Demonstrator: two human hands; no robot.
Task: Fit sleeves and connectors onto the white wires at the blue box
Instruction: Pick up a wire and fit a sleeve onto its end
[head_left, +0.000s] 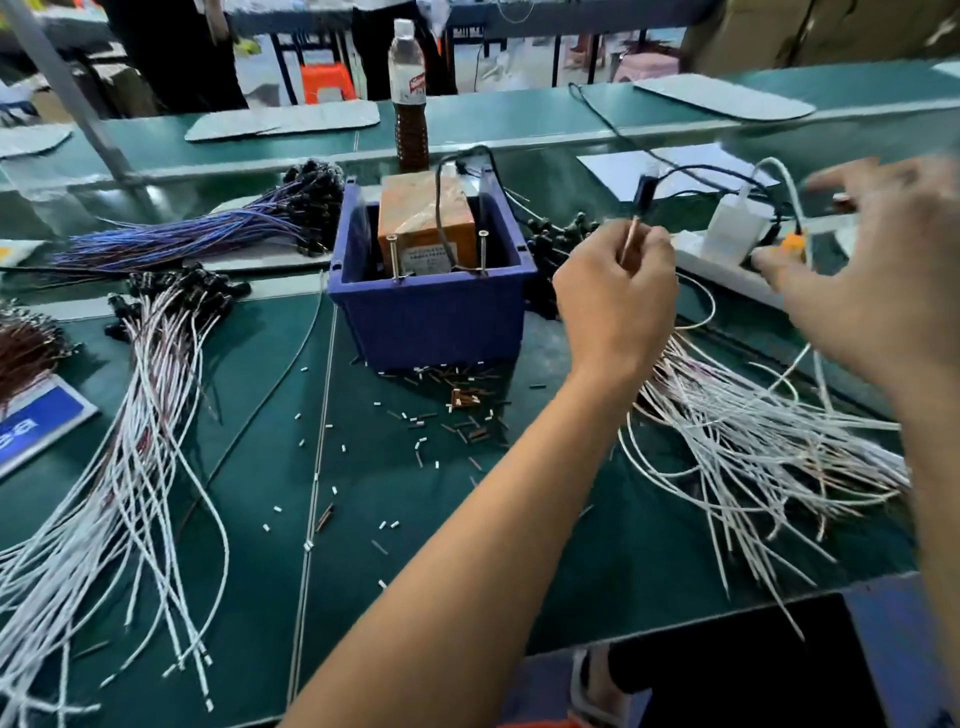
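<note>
The blue box (431, 312) stands mid-table with a brown carton inside and two upright screws on its front rim. To its right, my left hand (618, 296) is raised and shut on a thin wire with a brown sleeve (631, 234), topped by a black connector (645, 192). My right hand (878, 260) hovers further right, blurred, with its fingers spread and nothing clearly in them. A pile of loose white wires (753, 441) lies below both hands. Short brown and white sleeve pieces (462, 402) are scattered in front of the box.
A second bundle of white wires with black ends (135, 441) fans out on the left, with blue wires (182, 236) behind it. A white power strip (727, 257) with plugs lies under my right hand. A bottle (410, 104) stands behind the box. The table edge runs bottom right.
</note>
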